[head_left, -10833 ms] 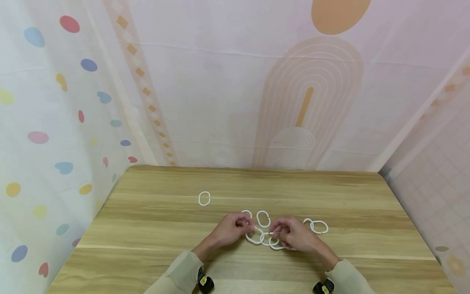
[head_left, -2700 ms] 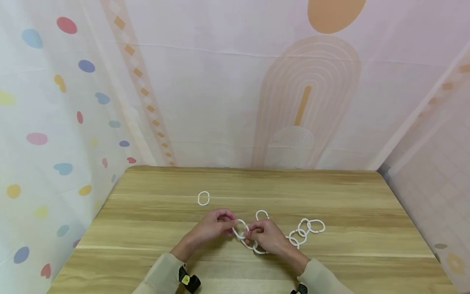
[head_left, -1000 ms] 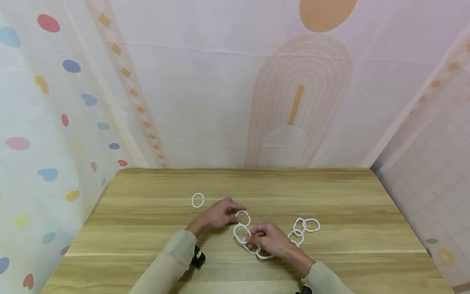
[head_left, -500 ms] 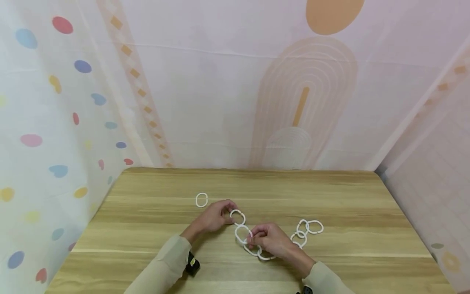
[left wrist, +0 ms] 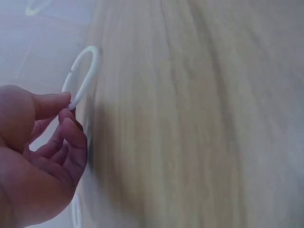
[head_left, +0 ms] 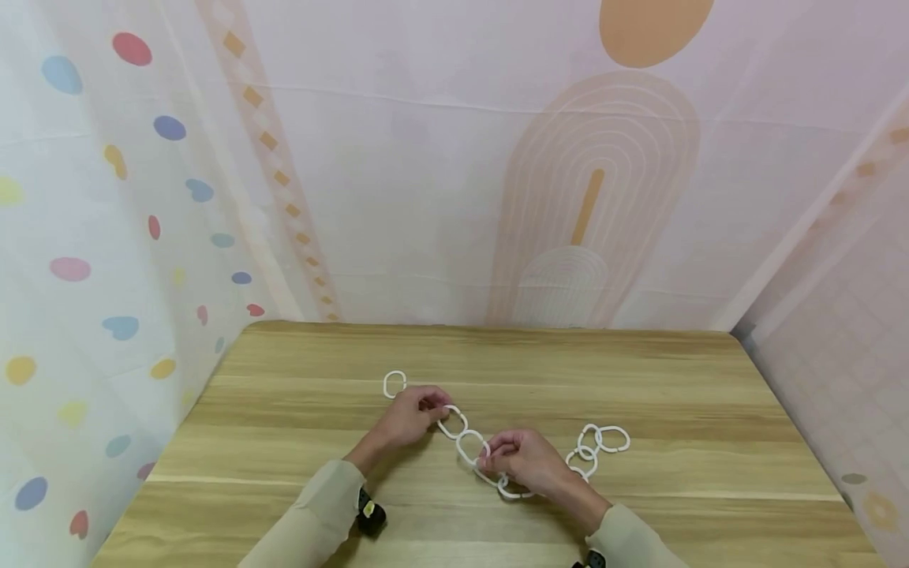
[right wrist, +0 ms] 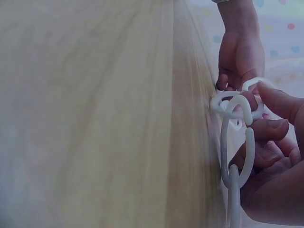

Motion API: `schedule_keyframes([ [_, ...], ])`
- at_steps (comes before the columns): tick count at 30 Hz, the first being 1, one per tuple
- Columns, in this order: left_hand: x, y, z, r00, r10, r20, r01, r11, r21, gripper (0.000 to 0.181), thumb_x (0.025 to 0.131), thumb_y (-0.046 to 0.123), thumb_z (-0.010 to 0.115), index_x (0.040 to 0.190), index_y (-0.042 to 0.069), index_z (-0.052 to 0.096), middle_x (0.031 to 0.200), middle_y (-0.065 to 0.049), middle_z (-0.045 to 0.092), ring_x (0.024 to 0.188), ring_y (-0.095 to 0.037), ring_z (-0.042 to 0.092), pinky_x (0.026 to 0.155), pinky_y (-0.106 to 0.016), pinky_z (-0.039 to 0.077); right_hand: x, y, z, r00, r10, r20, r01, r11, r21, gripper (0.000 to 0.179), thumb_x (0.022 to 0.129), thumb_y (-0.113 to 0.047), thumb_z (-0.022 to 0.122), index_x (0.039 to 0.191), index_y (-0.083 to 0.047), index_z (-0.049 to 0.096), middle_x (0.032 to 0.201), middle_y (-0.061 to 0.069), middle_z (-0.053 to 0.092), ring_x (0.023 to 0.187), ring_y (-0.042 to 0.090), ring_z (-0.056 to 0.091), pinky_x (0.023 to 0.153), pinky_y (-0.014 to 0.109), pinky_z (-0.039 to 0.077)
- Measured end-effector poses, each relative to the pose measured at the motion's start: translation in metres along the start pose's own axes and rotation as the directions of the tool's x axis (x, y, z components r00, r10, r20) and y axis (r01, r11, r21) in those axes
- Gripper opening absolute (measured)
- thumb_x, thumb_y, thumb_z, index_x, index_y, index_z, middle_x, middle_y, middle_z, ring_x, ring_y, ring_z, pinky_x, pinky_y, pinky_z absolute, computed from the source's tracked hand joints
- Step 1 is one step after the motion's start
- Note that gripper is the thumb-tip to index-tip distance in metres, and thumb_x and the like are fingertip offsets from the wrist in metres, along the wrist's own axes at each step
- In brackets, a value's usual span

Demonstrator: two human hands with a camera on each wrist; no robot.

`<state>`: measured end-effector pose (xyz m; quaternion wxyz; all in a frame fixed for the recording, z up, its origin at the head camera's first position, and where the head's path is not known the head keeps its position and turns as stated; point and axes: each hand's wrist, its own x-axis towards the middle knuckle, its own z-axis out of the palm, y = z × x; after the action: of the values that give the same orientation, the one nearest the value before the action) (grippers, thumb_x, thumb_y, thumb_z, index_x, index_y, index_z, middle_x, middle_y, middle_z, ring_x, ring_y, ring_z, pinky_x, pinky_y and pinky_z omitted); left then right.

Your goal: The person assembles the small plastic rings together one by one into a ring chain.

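Observation:
My left hand (head_left: 409, 416) pinches the upper end of a white plastic oval link (head_left: 465, 422) between thumb and fingers. In the left wrist view this split link (left wrist: 95, 64) stands up from the fingertips, a small gap in its side. Its lower end overlaps another white link (head_left: 458, 446), which my right hand (head_left: 529, 461) pinches at its right side. From there a chain (head_left: 514, 496) of several joined links runs under the right hand. In the right wrist view a hanging link (right wrist: 224, 137) threads through its neighbours; the right fingers partly hide the joint.
The chain's far end (head_left: 614, 450) curves across the wooden table (head_left: 675, 394) to the right. A loose white link (head_left: 386, 383) lies just behind the left hand. Patterned cloth (head_left: 426, 197) hangs along the table's back and sides.
The link that lay loose behind the right hand is now in the left hand, at the chain's left end. Over the last second the left hand drew it leftward; the right hand stayed nearly still.

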<state>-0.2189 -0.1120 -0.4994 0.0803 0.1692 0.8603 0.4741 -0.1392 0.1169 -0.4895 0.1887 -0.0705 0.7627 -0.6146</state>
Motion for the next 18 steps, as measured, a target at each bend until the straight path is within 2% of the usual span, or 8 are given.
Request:
schedule_keyframes([
  [5, -0.006, 0.006, -0.011, 0.999, -0.025, -0.04, 0.023, 0.998, -0.051, 0.007, 0.088, 0.003, 0.071, 0.094, 0.007, 0.072, 0.082, -0.003, 0.066, 0.074, -0.013, 0.057, 0.064, -0.023, 0.047, 0.0, -0.003, 0.0, 1.0, 0.004, -0.019, -0.004, 1.0, 0.018, 0.018, 0.085, -0.009, 0.076, 0.095, 0.005, 0.07, 0.085, 0.01, 0.074, 0.073, 0.01, 0.064, 0.06, 0.019, 0.047],
  [10, -0.01, 0.014, -0.022, 0.996, -0.056, -0.07, 0.046, 0.99, -0.131, 0.008, 0.09, 0.001, 0.068, 0.097, 0.003, 0.071, 0.086, -0.009, 0.067, 0.073, -0.016, 0.06, 0.061, -0.026, 0.051, 0.0, -0.005, 0.001, 0.999, -0.003, -0.049, 0.002, 1.0, -0.025, 0.02, 0.084, -0.013, 0.078, 0.094, 0.002, 0.071, 0.084, 0.004, 0.072, 0.074, 0.01, 0.063, 0.063, 0.021, 0.048],
  [13, -0.014, 0.02, -0.028, 0.997, -0.062, -0.05, 0.052, 0.981, -0.188, 0.011, 0.091, 0.0, 0.065, 0.102, -0.001, 0.07, 0.09, -0.013, 0.067, 0.074, -0.015, 0.062, 0.064, -0.031, 0.056, 0.0, -0.006, 0.0, 0.998, -0.006, -0.063, 0.002, 0.998, -0.059, 0.02, 0.083, -0.016, 0.079, 0.093, -0.001, 0.072, 0.086, 0.002, 0.072, 0.077, 0.011, 0.064, 0.065, 0.023, 0.049],
  [18, -0.023, 0.031, -0.034, 0.998, -0.061, 0.03, 0.067, 0.962, -0.265, 0.015, 0.092, 0.002, 0.066, 0.105, -0.005, 0.069, 0.095, -0.022, 0.067, 0.074, -0.016, 0.065, 0.069, -0.04, 0.059, 0.002, -0.008, 0.0, 0.997, -0.009, -0.082, 0.0, 0.995, -0.102, 0.019, 0.082, -0.021, 0.081, 0.091, -0.006, 0.075, 0.083, -0.001, 0.071, 0.075, 0.011, 0.061, 0.064, 0.024, 0.047],
])
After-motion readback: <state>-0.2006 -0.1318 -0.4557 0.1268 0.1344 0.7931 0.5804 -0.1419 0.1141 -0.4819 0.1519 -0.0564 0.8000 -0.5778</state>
